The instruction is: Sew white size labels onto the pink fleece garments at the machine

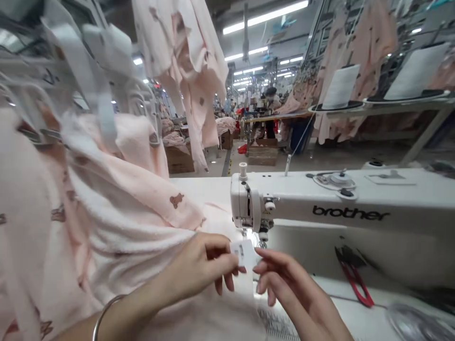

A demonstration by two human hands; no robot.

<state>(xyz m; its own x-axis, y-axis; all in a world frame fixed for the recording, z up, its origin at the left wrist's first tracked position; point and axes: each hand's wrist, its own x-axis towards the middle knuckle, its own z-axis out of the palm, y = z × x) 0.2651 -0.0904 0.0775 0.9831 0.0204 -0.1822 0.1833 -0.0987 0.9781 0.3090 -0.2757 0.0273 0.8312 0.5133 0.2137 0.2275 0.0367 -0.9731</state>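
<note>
My left hand [201, 267] and my right hand [287, 289] pinch a small white label [245, 253] between them, just below the needle area of a white Brother sewing machine [341, 208]. Pale pink fabric with small brown prints [117, 222] is heaped over my left forearm and spreads under both hands onto the machine bed. A metal bangle [103, 315] sits on my left wrist.
Red-handled snips [355, 279] lie on the machine bed at right. Pink garments hang overhead [185, 61] and at right. Thread cones [341, 87] stand on a rack behind the machine. Cardboard boxes [179, 158] and other workstations fill the aisle beyond.
</note>
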